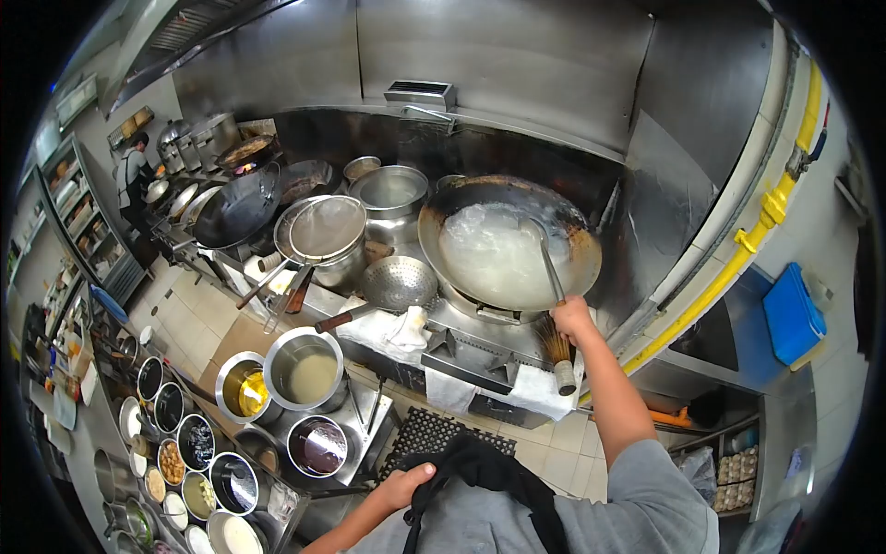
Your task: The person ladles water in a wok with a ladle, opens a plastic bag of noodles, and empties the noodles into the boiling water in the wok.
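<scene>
My right hand (pixel 572 319) is closed around the handle of a metal ladle (pixel 550 263), whose bowl dips into cloudy, frothy liquid in a large wok (pixel 434 242) on the stove. Just below that hand, a bristle brush (pixel 558 355) stands at the stove's front edge. My left hand (pixel 406 484) is low, near my waist beside the black apron (pixel 461 480). Its fingers are curled with the thumb on top, and what they hold, if anything, is hidden. A perforated strainer (pixel 400 283) with a wooden handle lies left of the wok.
Pots (pixel 389 191) and another wok (pixel 235 210) line the stove to the left. Below them stand steel pots (pixel 305 368) and several ingredient containers (pixel 233 482). A yellow pipe (pixel 738 254) runs down the right wall. Another person (pixel 135 175) stands at the far left.
</scene>
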Available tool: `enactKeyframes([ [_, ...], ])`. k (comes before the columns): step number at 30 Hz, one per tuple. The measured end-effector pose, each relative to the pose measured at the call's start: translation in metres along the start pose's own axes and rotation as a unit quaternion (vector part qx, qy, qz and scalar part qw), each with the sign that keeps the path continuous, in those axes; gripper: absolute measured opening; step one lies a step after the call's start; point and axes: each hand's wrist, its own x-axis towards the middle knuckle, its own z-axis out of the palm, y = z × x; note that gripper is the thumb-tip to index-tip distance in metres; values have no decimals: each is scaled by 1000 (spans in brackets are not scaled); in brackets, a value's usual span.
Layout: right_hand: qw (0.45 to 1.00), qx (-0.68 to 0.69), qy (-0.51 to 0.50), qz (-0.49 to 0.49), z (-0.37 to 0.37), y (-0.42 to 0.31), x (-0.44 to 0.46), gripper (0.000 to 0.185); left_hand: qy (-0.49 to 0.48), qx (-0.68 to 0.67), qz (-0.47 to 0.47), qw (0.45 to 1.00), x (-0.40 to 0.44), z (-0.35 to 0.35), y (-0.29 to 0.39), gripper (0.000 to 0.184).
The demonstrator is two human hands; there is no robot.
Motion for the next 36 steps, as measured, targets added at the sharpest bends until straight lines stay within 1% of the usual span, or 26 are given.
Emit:
enactKeyframes([
  [1, 1000, -3, 1, 1, -1, 2, -4, 8, -2, -3, 1, 1000, 0, 0, -1, 53],
  [2, 995, 89, -23, 36, -3, 4, -7, 6, 7, -20, -17, 1000, -1, 0, -1, 52],
  [3, 980, 181, -47, 71, -5, 5, -10, 9, 15, -37, -34, 999, -2, 1, -1, 52],
  [4, 980, 179, -45, 72, -8, 4, -16, 9, 13, -39, -34, 999, -2, 1, 1, 52],
  [6, 952, 273, -89, 111, -12, 0, -27, 10, -9, -30, -23, 999, -3, 1, 5, 53],
  [7, 952, 272, -88, 110, -13, 4, -26, 10, -10, -30, -22, 999, -2, 0, 4, 53],
  [9, 880, 393, -159, 213, -14, 16, -21, 6, -24, -30, -29, 999, -1, -2, -1, 54],
  [10, 881, 393, -159, 212, -15, 21, -21, 6, -25, -30, -28, 999, -1, -2, -2, 54],
  [12, 802, 493, -245, 234, -18, 30, -22, 7, -15, 6, -35, 999, -1, -3, -2, 54],
  [13, 801, 494, -245, 233, -20, 31, -23, 7, -15, 8, -35, 999, -1, -3, -5, 54],
  [15, 747, 532, -299, 265, -25, 33, -28, 6, 8, 8, -35, 999, 1, -2, -11, 53],
  [18, 742, 514, -339, 265, -33, 35, -36, 8, -11, -2, -28, 1000, 0, 5, 8, 53],
  [19, 741, 518, -336, 265, -35, 35, -40, 8, -15, 0, -30, 999, 1, 6, 9, 53],
  [21, 799, 448, -340, 214, -39, 34, -51, 7, -30, -11, -33, 999, 6, 8, 9, 53],
  [22, 799, 451, -336, 214, -44, 35, -56, 7, -34, -9, -34, 999, 9, 7, 5, 53],
  [24, 872, 342, -318, 147, -54, 36, -69, 7, -44, -8, -41, 998, 17, 4, -9, 54],
  [25, 873, 343, -314, 149, -61, 32, -80, 7, -48, -8, -42, 998, 19, 5, -8, 54],
  [27, 947, 183, -241, 105, -75, 24, -100, 17, -54, -13, -62, 997, 23, 9, -4, 54],
  [28, 961, 126, -238, 67, -85, 27, -102, 34, -59, -13, -64, 996, 25, 11, 0, 54],
  [29, 961, 127, -234, 71, -90, 29, -106, 34, -64, -12, -71, 995, 26, 13, 6, 54],
  [30, 985, 19, -172, 7, -98, 29, -114, 38, -69, -10, -78, 995, 27, 16, 11, 54],
  [31, 989, -57, -129, -33, -103, 29, -117, 40, -75, -9, -81, 994, 30, 17, 16, 54],
  [32, 985, -136, -81, -65, -108, 30, -120, 42, -87, -3, -79, 993, 32, 19, 19, 54],
  [33, 986, -136, -79, -62, -111, 30, -126, 42, -98, 3, -76, 992, 34, 20, 21, 54],
  [35, 952, -244, -3, -182, -112, 24, -142, 42, -101, -3, -63, 993, 37, 21, 18, 54],
  [36, 952, -244, -4, -184, -108, 23, -143, 42, -101, -10, -49, 994, 38, 20, 17, 54],
])
